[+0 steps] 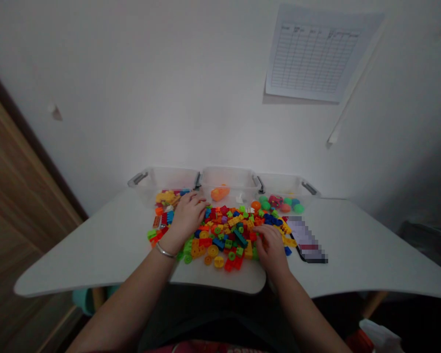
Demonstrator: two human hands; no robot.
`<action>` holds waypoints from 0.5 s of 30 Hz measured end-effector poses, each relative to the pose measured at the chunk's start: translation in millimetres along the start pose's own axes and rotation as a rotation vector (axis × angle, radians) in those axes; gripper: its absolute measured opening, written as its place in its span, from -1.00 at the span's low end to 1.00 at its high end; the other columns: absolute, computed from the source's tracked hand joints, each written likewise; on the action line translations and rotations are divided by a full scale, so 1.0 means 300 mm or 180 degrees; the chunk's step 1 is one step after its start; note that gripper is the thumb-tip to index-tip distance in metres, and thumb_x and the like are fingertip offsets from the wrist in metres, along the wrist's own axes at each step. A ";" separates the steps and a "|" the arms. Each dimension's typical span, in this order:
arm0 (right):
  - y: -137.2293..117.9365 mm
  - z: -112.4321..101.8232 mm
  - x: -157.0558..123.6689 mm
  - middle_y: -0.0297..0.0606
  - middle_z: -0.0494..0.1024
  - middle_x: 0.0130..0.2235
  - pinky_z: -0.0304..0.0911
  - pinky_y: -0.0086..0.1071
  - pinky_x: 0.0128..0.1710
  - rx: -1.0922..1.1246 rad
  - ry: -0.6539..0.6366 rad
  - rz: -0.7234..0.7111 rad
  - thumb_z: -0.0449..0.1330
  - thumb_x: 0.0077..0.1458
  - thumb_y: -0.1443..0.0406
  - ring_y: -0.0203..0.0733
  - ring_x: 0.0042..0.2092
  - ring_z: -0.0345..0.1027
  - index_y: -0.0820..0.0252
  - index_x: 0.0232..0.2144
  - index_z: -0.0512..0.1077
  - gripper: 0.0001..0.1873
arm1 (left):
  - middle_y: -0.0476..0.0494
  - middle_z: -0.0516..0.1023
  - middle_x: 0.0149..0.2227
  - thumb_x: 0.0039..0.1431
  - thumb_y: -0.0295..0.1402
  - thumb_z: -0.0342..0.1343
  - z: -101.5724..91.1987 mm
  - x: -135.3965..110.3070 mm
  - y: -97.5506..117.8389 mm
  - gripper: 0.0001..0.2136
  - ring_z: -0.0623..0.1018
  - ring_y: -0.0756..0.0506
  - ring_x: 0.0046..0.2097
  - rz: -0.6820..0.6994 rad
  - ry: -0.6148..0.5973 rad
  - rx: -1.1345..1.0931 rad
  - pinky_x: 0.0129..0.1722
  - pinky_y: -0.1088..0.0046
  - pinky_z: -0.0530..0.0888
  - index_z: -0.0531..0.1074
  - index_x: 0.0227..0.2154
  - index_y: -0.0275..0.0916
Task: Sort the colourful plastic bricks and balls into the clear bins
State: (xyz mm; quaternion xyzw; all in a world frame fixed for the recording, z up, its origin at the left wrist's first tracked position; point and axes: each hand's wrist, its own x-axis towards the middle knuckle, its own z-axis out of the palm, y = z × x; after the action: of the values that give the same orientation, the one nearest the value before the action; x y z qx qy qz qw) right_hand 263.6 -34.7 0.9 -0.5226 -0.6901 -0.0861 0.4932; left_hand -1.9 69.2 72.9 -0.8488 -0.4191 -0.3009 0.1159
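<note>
A heap of small coloured plastic building bricks (228, 233) lies in the middle of a white table (103, 245). My left hand (187, 215), with a thin bracelet on its wrist, rests palm down on the left side of the heap, its fingers bent over the bricks near the left bin. My right hand (270, 245) sits on the right edge of the heap, fingers curled down among the bricks. What either hand grips, if anything, is hidden under the fingers.
Three clear plastic bins stand in a row at the table's back: the left bin (158, 184) holds bricks, the middle bin (228, 184) an orange piece, the right bin (286, 189) round coloured pieces. A dark flat object (308, 245) lies right of the heap. A printed sheet (312, 54) hangs on the wall.
</note>
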 end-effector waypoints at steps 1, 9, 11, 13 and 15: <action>0.000 0.000 0.000 -0.19 0.54 -0.18 0.28 -0.05 -0.02 0.0000 -0.0001 0.0007 0.03 0.12 0.41 -0.04 -0.07 0.35 0.12 -0.21 0.44 -0.76 | -0.19 0.54 -0.03 0.18 -0.43 -0.02 0.009 0.001 0.000 -0.70 0.31 -0.27 0.17 0.0060 -0.0086 -0.0023 0.19 0.02 0.24 0.52 -0.09 -0.14; 0.006 -0.002 0.000 -0.19 0.55 -0.17 0.28 -0.07 -0.01 0.0040 0.0014 0.0010 0.02 0.12 0.42 -0.06 -0.06 0.36 0.12 -0.20 0.44 -0.75 | -0.25 0.56 -0.08 0.16 -0.50 -0.03 0.068 0.001 -0.008 -0.68 0.32 -0.32 0.19 0.0116 -0.0390 0.0359 0.24 -0.14 0.10 0.54 -0.11 -0.13; 0.008 -0.002 0.000 -0.20 0.55 -0.17 0.27 -0.08 -0.01 0.0047 -0.0008 0.0001 0.03 0.10 0.43 -0.06 -0.06 0.36 0.12 -0.21 0.44 -0.74 | -0.26 0.57 -0.11 0.16 -0.47 -0.01 0.072 0.002 -0.003 -0.70 0.35 -0.33 0.17 0.0095 -0.0431 0.0434 0.22 -0.14 0.12 0.55 -0.13 -0.14; 0.010 -0.001 -0.001 -0.20 0.55 -0.17 0.28 -0.08 -0.01 0.0053 -0.0010 0.0017 0.03 0.10 0.43 -0.06 -0.06 0.36 0.13 -0.20 0.43 -0.74 | -0.27 0.57 -0.10 0.16 -0.45 0.00 0.076 0.004 0.004 -0.69 0.37 -0.32 0.14 0.0029 -0.0472 0.0536 0.22 -0.11 0.14 0.53 -0.09 -0.16; 0.011 -0.001 -0.002 -0.18 0.54 -0.16 0.28 -0.09 -0.02 0.0053 0.0015 0.0031 0.04 0.10 0.42 -0.06 -0.06 0.36 0.14 -0.18 0.43 -0.74 | -0.27 0.56 -0.09 0.16 -0.44 0.01 0.079 0.006 0.010 -0.67 0.38 -0.32 0.13 -0.0060 -0.0510 0.0653 0.21 -0.10 0.15 0.49 -0.03 -0.17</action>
State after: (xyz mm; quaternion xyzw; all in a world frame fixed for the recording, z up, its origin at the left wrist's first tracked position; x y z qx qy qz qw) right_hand 266.4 -33.8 -0.9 -0.5217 -0.6870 -0.0792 0.4996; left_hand 11.2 79.3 55.3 -0.8498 -0.4635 -0.1888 0.1654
